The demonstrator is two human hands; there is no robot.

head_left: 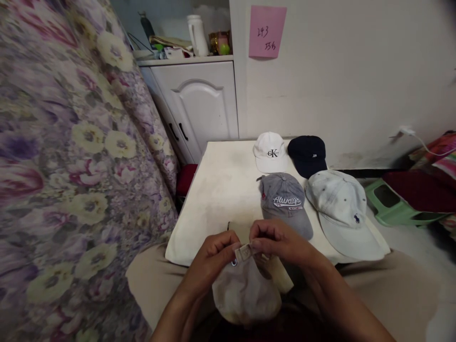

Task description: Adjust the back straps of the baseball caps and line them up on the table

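Both my left hand (213,251) and right hand (274,240) have their grip pinched tight on the beige cap's (245,292) strap (245,251), just above the bench (221,190).

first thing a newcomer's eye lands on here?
Both hands, the left hand and right hand, meet at bottom centre, pinching the strap of a beige cap held over the lap. Beyond them, four caps lie on the right half of the small white table: white cap, navy cap, grey cap, pale blue cap. The flowered fabric fills the left side.
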